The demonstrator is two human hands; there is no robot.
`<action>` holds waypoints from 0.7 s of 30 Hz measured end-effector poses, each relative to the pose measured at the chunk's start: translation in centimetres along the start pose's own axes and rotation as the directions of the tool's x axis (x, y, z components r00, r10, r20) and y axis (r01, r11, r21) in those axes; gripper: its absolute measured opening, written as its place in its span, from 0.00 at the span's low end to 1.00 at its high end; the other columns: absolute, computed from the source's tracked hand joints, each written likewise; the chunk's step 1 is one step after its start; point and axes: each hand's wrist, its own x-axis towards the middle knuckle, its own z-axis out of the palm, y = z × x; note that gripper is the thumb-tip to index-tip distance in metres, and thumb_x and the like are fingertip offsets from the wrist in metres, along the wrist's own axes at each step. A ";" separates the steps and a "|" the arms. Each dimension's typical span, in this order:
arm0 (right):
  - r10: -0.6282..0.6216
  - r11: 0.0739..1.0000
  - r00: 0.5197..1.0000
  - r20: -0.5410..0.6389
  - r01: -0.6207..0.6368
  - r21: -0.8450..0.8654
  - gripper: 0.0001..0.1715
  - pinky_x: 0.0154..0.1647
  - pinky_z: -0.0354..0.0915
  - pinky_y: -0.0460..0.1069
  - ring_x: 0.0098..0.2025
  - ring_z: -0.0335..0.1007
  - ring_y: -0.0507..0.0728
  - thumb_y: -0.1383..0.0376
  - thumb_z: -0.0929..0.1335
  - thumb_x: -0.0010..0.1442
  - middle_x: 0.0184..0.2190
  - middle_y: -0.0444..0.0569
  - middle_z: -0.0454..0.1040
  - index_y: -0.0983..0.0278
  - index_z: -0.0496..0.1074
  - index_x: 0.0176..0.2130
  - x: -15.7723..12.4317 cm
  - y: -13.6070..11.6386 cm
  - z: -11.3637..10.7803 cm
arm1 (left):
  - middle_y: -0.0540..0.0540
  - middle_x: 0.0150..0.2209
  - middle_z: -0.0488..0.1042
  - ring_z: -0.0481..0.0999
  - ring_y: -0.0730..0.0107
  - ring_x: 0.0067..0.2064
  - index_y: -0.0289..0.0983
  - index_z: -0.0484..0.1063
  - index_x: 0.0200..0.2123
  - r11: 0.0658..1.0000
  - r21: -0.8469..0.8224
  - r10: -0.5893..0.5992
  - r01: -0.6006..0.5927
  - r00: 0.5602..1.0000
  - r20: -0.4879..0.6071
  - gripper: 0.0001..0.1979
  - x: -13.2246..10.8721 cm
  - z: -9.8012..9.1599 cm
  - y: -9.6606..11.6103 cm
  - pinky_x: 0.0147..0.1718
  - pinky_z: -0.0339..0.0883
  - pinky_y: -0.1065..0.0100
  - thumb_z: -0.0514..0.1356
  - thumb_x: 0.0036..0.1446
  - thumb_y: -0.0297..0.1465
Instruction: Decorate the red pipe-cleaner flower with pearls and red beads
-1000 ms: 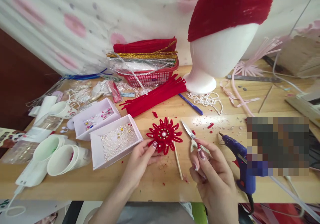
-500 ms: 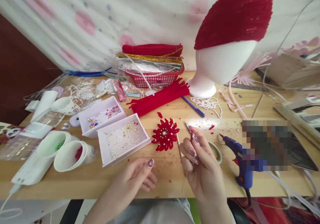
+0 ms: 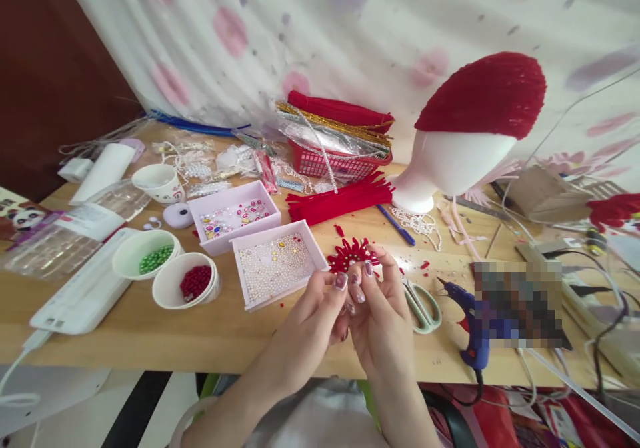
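Note:
A red pipe-cleaner flower (image 3: 350, 253) with a beaded centre sits just beyond my fingertips, and its near half is hidden behind them. My left hand (image 3: 315, 315) and my right hand (image 3: 381, 315) meet at its near edge. Their fingers are pinched together and touching each other on the flower. Green-handled scissors (image 3: 423, 305) lie on the wooden table (image 3: 225, 341) just right of my right hand, with nothing holding them.
Left of the flower are a pink box of pearls (image 3: 277, 268), a pink box of gems (image 3: 237, 215), and cups of green beads (image 3: 147, 258) and red beads (image 3: 187, 283). A blue glue gun (image 3: 473, 328) lies at the right. Behind stand red pipe cleaners (image 3: 340, 201), a red basket (image 3: 340, 161) and a foam head with a red cap (image 3: 465, 141).
My right hand has laid the scissors on the table and moved left. My left hand has come back up to the flower, and both hands now meet there. The view has swung left.

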 end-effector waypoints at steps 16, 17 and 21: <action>-0.152 0.965 0.988 -0.011 0.146 -0.220 0.10 0.34 0.73 0.49 0.24 0.68 0.50 0.54 0.70 0.66 0.31 0.41 0.76 0.55 0.77 0.41 -0.8 2.6 -1.1 | 0.59 0.23 0.55 0.50 0.77 0.22 0.38 0.64 0.47 0.995 -0.014 0.102 -0.102 0.995 0.018 0.24 0.9 -0.3 0.1 0.19 0.41 0.72 0.52 0.66 0.53; -0.163 0.960 0.987 -0.009 0.157 -0.231 0.10 0.39 0.74 0.50 0.30 0.72 0.52 0.54 0.70 0.65 0.34 0.43 0.78 0.56 0.78 0.41 -0.8 2.6 -1.3 | 0.60 0.22 0.54 0.49 0.78 0.22 0.38 0.65 0.49 0.994 -0.033 0.109 -0.108 0.994 0.030 0.24 1.0 -0.3 -0.1 0.19 0.41 0.73 0.52 0.66 0.53; -0.267 0.860 0.957 0.115 0.290 -0.420 0.12 0.56 0.68 0.55 0.52 0.74 0.59 0.57 0.67 0.69 0.47 0.48 0.79 0.55 0.79 0.47 -1.2 1.9 -2.1 | 0.61 0.20 0.51 0.46 0.78 0.20 0.39 0.66 0.51 0.984 -0.025 0.176 -0.175 0.984 0.017 0.23 1.2 0.1 -0.6 0.17 0.41 0.73 0.55 0.66 0.51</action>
